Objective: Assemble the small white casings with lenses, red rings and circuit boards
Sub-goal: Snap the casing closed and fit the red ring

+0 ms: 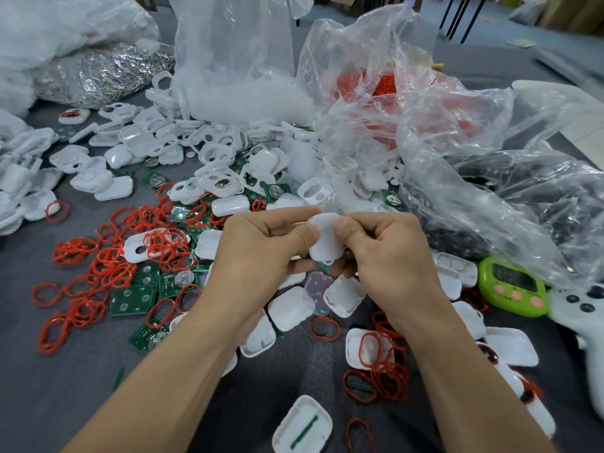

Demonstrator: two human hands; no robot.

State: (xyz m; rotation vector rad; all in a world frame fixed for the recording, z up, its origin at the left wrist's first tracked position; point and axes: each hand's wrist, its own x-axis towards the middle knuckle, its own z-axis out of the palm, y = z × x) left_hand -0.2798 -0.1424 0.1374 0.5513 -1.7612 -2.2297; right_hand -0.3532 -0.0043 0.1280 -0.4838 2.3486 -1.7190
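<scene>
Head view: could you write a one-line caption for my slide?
Left hand and right hand pinch a white casing over a table littered with red rings and circuit boards.

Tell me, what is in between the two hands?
A small white casing sits between them, as the head view shows. The left hand and the right hand both pinch it, thumbs pressed on its near face.

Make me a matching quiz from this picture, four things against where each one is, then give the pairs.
1 white casing
2 green timer
3 silvery bag
4 loose red rings

A far left, at the back
B pinched by left hand and right hand
C beside the white controller
D spread left of the hands

Pairs: 1-B, 2-C, 3-A, 4-D
</scene>
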